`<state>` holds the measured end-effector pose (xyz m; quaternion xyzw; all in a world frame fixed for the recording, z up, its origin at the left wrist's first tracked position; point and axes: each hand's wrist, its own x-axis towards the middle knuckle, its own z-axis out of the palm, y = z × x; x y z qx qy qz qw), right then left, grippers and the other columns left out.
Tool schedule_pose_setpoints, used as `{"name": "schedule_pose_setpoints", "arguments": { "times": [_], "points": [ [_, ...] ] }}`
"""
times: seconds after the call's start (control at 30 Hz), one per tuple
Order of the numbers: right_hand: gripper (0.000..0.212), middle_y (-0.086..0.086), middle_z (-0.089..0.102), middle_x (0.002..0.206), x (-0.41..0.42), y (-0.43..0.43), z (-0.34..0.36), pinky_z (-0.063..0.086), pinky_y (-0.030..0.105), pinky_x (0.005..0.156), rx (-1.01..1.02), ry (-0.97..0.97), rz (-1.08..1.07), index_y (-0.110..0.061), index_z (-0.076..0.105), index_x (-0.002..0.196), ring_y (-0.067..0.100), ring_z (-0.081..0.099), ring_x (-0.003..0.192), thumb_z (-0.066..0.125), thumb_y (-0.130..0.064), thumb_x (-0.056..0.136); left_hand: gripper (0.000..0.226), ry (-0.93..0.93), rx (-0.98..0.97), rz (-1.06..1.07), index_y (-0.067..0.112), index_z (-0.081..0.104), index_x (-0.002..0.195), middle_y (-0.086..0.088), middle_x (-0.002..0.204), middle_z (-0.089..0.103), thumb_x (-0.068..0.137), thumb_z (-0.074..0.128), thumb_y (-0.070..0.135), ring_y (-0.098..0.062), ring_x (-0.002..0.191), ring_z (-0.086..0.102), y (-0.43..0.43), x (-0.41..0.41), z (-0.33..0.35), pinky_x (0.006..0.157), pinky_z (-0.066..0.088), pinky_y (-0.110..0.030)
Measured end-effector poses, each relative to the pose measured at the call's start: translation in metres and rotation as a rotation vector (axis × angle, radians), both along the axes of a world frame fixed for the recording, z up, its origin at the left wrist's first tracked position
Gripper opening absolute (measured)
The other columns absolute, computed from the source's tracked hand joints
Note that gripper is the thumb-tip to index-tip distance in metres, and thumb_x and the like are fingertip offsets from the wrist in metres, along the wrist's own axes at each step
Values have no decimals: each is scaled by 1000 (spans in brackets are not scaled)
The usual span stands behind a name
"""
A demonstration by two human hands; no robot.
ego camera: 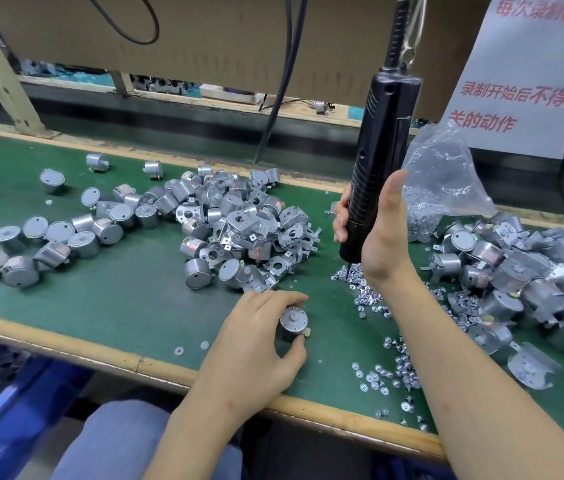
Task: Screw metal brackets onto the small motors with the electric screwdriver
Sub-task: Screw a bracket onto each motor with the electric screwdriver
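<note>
Metal all round, the motor (293, 322) is a squat can standing on the mat (135, 289) with its shaft stub up. It looks dense for its size and quite rigid. The smooth round wall would probably turn or slip under the driver's twist. The best hold is likely across the side wall, clear of the stub and of the small tab low on its right. No bracket shows on it yet.

The left hand (253, 341) holds it that way, near the front edge, with fingers curled over the top and left side and the thumb against the near wall.

Well apart from the motor, up and to the right, the right hand (382, 237) is wrapped round the lower barrel of the black screwdriver (374, 161). The tool hangs nearly upright from above. Its tip is down among the screws (370, 299) scattered between the two hands and on toward the front edge. This looks like picking up a screw, though the tip itself is too small to tell.

Beyond the motor lies a heap of brackets (239, 223), mixed with motors. They are thin folded sheet, probably stiff and light, with sharp edges and a habit of tangling. Bare motors (62, 233) trail off to the left, and another heap (516, 271) sits to the right. A clear bag (443, 174) of screws slumps behind the right hand.
</note>
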<state>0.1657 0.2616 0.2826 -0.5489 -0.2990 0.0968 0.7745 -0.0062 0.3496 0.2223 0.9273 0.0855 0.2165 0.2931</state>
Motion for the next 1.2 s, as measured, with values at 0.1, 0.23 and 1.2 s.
{"name": "schedule_pose_setpoints", "arguments": {
  "times": [0.1, 0.23, 1.2],
  "points": [
    [75, 3, 52, 61, -1, 0, -1, 39, 29, 51, 1, -1, -4, -23, 61, 71, 20, 44, 47, 49, -96, 65, 41, 3, -3, -8, 25, 63, 120, 21, 111, 61, 79, 68, 22, -5, 108, 53, 0, 0, 0, 94, 35, -10],
    [76, 4, 51, 61, -1, 1, -2, 38, 32, 53, -15, -17, -10, -21, 60, 72, 20, 43, 47, 47, -95, 67, 38, -3, -3, -7, 25, 63, 119, 20, 111, 62, 82, 72, 24, -5, 108, 53, 0, 1, -1, 95, 32, -6],
    [76, 1, 51, 61, -10, 7, -5, 36, 29, 49, -9, 30, 168, -21, 60, 74, 19, 42, 47, 47, -95, 66, 39, -1, -15, -13, 22, 64, 117, 18, 110, 62, 78, 67, 20, -7, 108, 54, 0, -1, 1, 95, 36, -11]
  ]
}}
